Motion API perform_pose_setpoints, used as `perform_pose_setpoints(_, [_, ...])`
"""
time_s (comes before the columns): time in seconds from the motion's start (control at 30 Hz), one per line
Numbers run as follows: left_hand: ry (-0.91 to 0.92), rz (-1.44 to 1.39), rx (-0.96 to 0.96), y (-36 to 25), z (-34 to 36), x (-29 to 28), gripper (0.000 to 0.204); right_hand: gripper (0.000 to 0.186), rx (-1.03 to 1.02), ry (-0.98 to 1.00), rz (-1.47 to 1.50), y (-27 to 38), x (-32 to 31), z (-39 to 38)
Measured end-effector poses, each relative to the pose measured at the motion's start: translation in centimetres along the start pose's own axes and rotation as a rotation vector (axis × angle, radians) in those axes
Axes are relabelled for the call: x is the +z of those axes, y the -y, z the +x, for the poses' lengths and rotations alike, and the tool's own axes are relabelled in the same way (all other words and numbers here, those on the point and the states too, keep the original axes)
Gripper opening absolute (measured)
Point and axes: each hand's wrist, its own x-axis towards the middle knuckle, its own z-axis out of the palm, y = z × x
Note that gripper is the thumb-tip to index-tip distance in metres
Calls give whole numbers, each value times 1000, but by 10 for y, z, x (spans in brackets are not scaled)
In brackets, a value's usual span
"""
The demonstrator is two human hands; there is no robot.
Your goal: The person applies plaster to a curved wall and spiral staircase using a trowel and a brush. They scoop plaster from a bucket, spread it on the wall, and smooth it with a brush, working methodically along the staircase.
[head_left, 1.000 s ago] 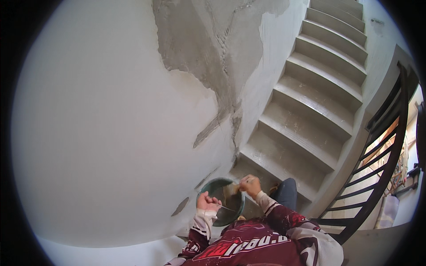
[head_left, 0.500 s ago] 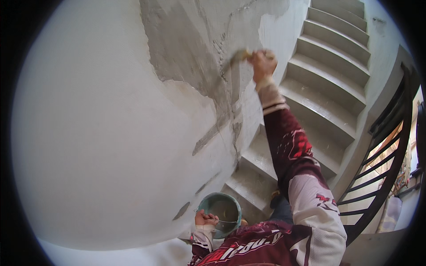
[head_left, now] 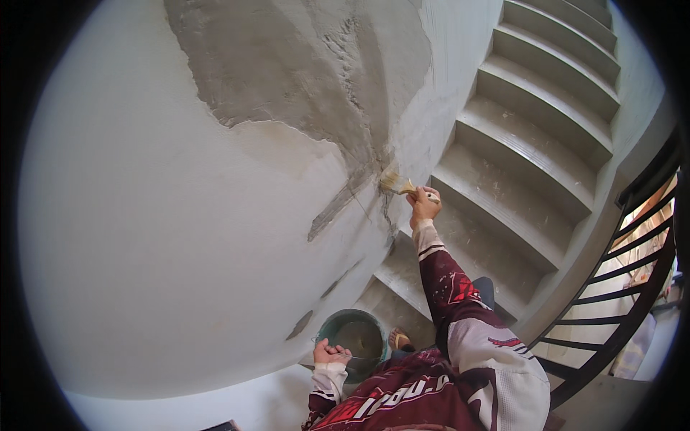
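Observation:
My right hand grips a paintbrush with a pale wooden handle and light bristles. The bristles rest against, or very close to, a cracked strip of the wall, below a large grey wetted or bare patch. Down at the bottom, my left hand is closed round the thin wire handle of a green bucket. Greyish liquid shows inside the bucket.
Grey concrete stairs climb toward the upper right beside the wall. A dark railing curves along the right side. My sandalled foot stands on a step next to the bucket. Small grey patches mark the lower wall.
My right hand has brought the paintbrush down the wall, from the upper grey patch to the crack near the stairs. The view has shifted slightly. My left hand still holds the bucket.

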Motion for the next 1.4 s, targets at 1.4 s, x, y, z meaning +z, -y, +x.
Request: perform_pose_setpoints(1.4, [256, 211, -105, 28, -24, 103, 35, 11, -61, 985, -1218, 24, -143, -237])
